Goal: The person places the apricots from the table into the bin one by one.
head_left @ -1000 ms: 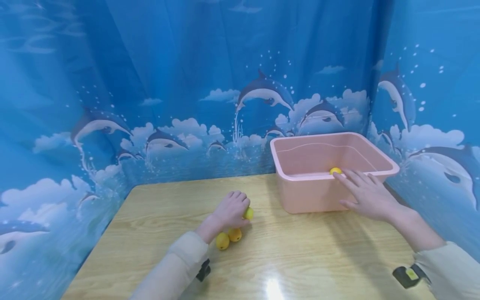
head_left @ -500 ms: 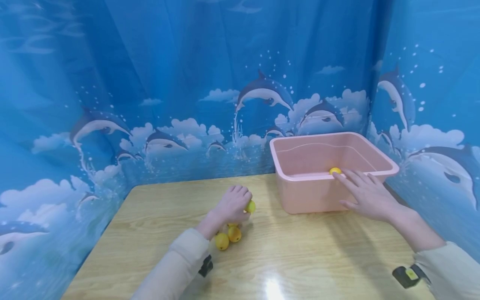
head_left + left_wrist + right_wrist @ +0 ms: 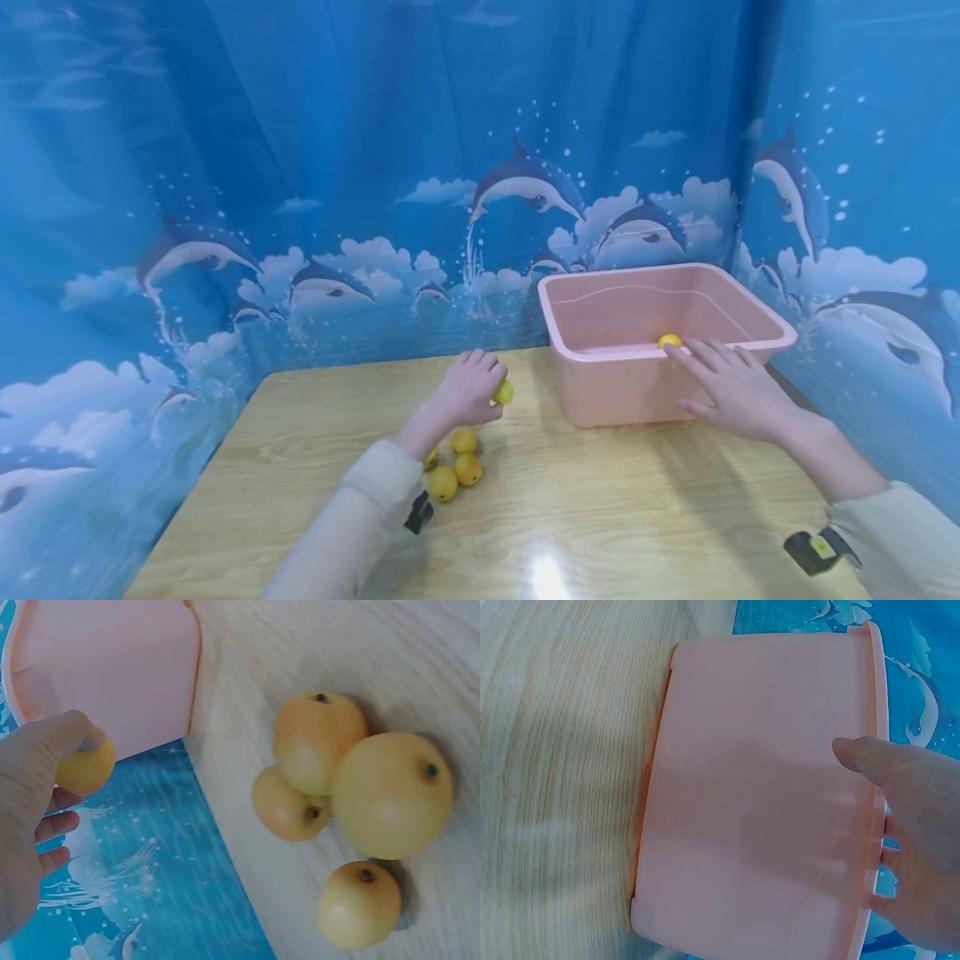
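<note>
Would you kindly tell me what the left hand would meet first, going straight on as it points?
Probably the left side of the tub, though depth is unclear; the left hand might instead reach the curtain behind.

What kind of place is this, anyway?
Probably an indoor corner screened off as a work area, though I can't be sure: dolphin-print cloth hangs behind and beside a wood-grain table, which holds a pink bin and yellow fruit.

Your left hand was raised toward the desk's far edge, thumb and fingers pinched; your right hand, back upward, spread its fingers nearer the right edge.
</note>
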{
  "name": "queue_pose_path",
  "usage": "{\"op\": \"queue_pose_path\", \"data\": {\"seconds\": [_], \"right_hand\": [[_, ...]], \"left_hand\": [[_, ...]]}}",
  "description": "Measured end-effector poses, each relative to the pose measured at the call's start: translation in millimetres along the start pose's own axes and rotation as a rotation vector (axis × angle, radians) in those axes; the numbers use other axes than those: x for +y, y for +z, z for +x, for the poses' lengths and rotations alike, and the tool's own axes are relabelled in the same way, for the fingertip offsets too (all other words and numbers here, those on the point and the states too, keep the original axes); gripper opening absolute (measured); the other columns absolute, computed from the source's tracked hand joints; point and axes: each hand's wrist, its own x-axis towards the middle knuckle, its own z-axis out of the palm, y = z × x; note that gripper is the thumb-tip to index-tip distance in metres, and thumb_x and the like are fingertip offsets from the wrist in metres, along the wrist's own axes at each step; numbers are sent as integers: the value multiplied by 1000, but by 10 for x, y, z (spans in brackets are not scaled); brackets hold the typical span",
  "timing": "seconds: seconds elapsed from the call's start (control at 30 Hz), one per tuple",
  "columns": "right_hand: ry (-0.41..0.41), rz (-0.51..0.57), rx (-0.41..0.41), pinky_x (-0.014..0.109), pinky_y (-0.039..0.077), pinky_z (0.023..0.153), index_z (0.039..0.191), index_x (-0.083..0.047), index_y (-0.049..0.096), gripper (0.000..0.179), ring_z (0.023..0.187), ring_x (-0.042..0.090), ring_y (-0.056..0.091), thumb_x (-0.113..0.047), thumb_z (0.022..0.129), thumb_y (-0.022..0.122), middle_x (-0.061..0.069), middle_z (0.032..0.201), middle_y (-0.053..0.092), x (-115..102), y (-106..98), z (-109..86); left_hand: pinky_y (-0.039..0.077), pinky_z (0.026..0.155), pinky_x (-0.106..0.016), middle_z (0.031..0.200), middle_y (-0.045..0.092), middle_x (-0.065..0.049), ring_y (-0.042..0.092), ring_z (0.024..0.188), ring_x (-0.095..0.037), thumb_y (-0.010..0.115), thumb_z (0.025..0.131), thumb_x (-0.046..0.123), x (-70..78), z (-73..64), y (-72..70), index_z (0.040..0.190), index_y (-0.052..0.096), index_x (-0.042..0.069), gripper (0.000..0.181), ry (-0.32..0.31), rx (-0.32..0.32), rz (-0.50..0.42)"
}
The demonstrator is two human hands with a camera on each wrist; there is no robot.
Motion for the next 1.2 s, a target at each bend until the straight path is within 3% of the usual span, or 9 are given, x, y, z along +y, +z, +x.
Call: {"op": "queue_pose_path", "data": {"seconds": [0.5, 1.2], "right_hand": [[1, -6, -10, 64, 20, 96, 144, -9, 27, 80, 124, 46, 30, -29, 80, 70, 26, 139, 33, -10, -5, 8], [7, -10, -19, 64, 21, 96, 146, -11, 24, 82, 124, 45, 30, -29, 80, 70, 26, 139, 33, 2, -5, 13]], "left_hand": [[36, 88, -35, 96, 48, 0, 40, 89, -18, 67, 78, 33, -37, 133, -203, 99, 54, 14, 31, -44, -44, 14], [38, 87, -33, 99, 51, -2, 41, 92, -19, 67, 78, 33, -32, 369, -519, 102, 56, 13, 33, -51, 47, 2]]}}
